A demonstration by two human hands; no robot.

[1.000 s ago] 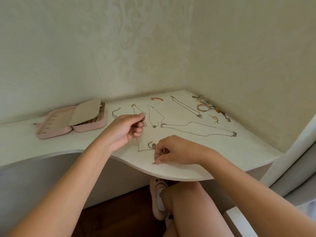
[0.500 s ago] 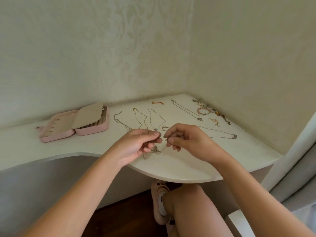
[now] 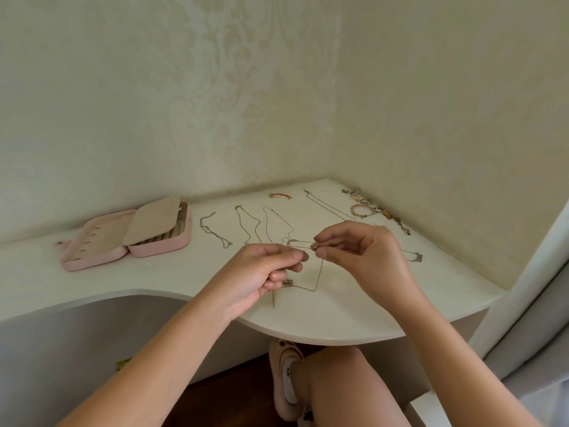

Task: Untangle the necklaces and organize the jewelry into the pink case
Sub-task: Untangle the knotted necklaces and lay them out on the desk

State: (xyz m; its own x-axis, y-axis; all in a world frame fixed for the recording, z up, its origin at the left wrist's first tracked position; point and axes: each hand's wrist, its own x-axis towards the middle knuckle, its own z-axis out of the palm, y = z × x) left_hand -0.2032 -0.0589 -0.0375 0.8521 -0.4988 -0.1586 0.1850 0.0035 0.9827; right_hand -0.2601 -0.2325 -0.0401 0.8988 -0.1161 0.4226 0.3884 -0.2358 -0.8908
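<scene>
A thin silver necklace chain (image 3: 317, 277) hangs between my two hands above the white desk (image 3: 354, 312). My left hand (image 3: 261, 272) pinches one part of it, with a small clasp and a thin pendant dangling below the fingers. My right hand (image 3: 360, 251) pinches the other end between thumb and forefinger. The pink case (image 3: 123, 235) lies open at the left, its beige divider flap raised. Three more chains (image 3: 255, 226) lie stretched out in a row behind my left hand. A longer chain (image 3: 326, 204) lies towards the corner.
A red cord piece (image 3: 280, 195) lies near the back wall. Bracelets, rings and small trinkets (image 3: 369, 208) are lined up along the right wall. The desk's curved front edge is close below my hands. My knee and a slipper (image 3: 286, 380) show under the desk.
Both hands lifted the chain off the desk; the right hand rose from the front edge to level with the left. Now they have drawn apart and the chain sags between them.
</scene>
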